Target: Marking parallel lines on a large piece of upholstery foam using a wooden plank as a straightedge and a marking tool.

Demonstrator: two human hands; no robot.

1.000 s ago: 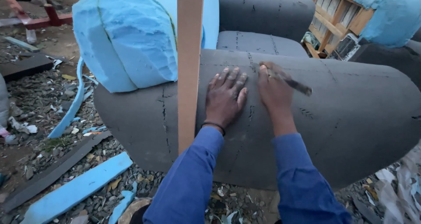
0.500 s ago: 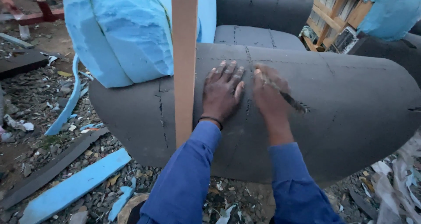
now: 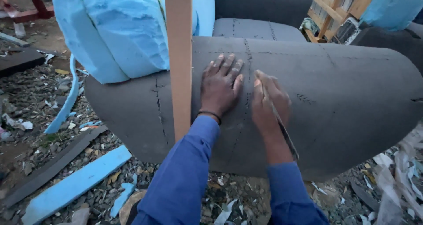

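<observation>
Here the biggest thing in view is the rounded grey foam cushion [image 3: 343,119], a sofa-arm shape covered in dark foam sheet, and both hands rest on its upper curve. Up and to the left of the hands a torn block of blue foam [image 3: 119,35] leans against the cushion. Just left of the left hand a plain wooden slat [image 3: 178,62] stands upright across the cushion's front. Below and left of the hands, a blue foam strip [image 3: 75,185] lies on the gravel ground among scraps.

The left hand [image 3: 220,88] lies flat and open on the grey foam, fingers spread, pressing the sheet down and gripping nothing. The right hand [image 3: 269,104], close beside it and apart by a narrow gap, is closed around a thin blade [image 3: 282,130]. The blade's long end runs back along the wrist toward the blue sleeve, and its working tip is hidden under the fingers near the index fingertip. That tip sits at a dark seam line [image 3: 248,62] that runs up the foam between the two hands.

Judging from this, the cushion is already wrapped in grey foam, with several seams and a short stitched-looking mark to the right of the right hand. The work along the seam between the hands looks to be in progress; how much of it remains I cannot tell.
</observation>
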